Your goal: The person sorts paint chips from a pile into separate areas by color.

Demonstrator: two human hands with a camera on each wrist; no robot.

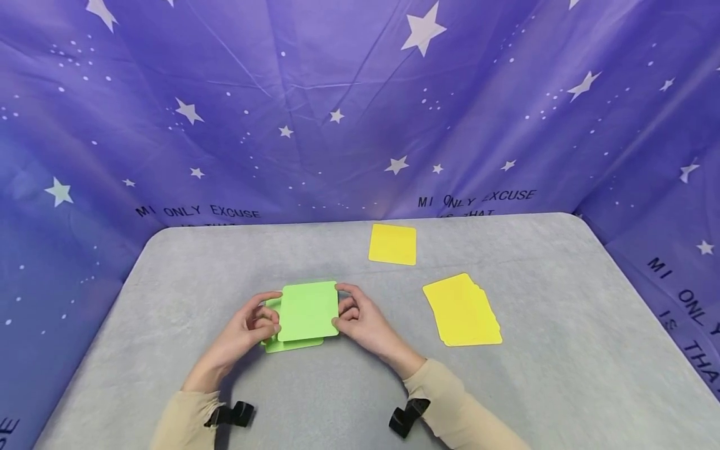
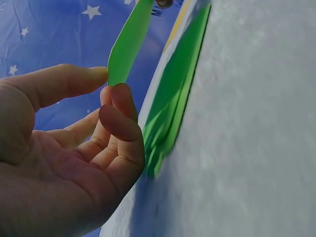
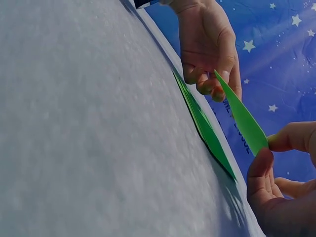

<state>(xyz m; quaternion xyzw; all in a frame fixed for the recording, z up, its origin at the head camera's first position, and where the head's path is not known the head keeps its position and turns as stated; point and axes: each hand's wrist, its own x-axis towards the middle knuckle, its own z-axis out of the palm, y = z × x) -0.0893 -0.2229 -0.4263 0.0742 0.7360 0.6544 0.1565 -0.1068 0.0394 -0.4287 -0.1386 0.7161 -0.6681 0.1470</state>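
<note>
A square green card (image 1: 309,311) with rounded corners is held up between both hands. My left hand (image 1: 249,324) pinches its left edge between thumb and fingers. At the opposite edge, my right hand (image 1: 364,320) pinches it the same way. In the left wrist view the raised card (image 2: 129,47) stands apart from the table. Below it lies a low stack of green cards (image 1: 294,345), partly covered by the raised one in the head view; the right wrist view shows this stack (image 3: 200,123) flat on the tabletop, slightly fanned.
Right of the hands lies a fanned pile of yellow cards (image 1: 462,312). One yellow card (image 1: 392,244) lies apart near the back edge of the grey table (image 1: 562,375). A purple star-printed curtain (image 1: 337,81) hangs behind and at both sides.
</note>
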